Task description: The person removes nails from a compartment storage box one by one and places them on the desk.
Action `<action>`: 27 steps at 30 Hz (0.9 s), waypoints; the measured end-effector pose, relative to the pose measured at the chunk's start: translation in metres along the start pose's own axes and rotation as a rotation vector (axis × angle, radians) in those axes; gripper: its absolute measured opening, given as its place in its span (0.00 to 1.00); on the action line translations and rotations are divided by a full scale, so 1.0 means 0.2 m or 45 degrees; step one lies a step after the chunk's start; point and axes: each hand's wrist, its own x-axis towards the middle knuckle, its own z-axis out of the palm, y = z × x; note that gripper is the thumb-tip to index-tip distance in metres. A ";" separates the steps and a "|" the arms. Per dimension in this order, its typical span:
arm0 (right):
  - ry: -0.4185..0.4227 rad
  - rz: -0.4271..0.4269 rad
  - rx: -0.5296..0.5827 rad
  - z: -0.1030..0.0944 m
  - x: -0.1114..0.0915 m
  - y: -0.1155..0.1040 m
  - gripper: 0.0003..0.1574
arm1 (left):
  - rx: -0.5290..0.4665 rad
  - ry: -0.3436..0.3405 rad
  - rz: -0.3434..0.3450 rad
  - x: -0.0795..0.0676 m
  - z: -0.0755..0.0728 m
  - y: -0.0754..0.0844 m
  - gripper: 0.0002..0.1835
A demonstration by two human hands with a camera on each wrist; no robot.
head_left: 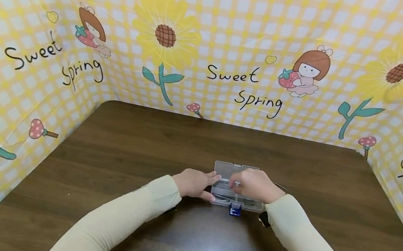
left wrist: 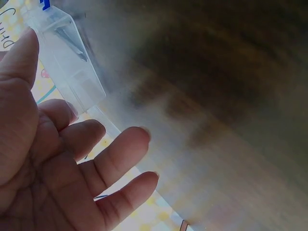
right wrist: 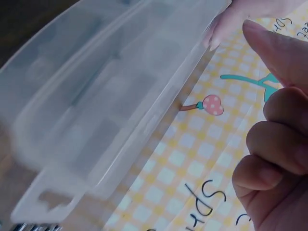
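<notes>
With fingers spread, our left hand (head_left: pixel 193 183) seems to steady the open, clear plastic box (head_left: pixel 224 170) beneath our curled right hand (head_left: pixel 256 185); whether that pinches anything, we cannot tell.

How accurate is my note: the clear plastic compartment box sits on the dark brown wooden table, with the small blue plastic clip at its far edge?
Not quite: the head view shows the blue clip at the near edge. The box does sit on the wooden table.

The box (head_left: pixel 225 170) is smooth, clear plastic, its latch (head_left: pixel 235 211) glossy plastic; the worktop (head_left: pixel 138 146) is sheeny wood grain; the backdrop (head_left: pixel 221 31), creased cloth.
</notes>
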 end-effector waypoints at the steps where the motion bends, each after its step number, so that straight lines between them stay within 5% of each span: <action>1: -0.009 0.005 0.000 0.00 0.01 -0.01 0.05 | 0.004 -0.002 0.000 0.00 0.00 0.00 0.41; 12: -0.238 0.083 -0.005 0.01 0.10 -0.07 0.08 | -0.013 -0.005 0.003 0.00 0.00 -0.01 0.41; 27: -0.289 0.038 -0.065 0.04 0.12 -0.08 0.08 | -0.046 0.002 0.011 -0.01 -0.01 0.00 0.41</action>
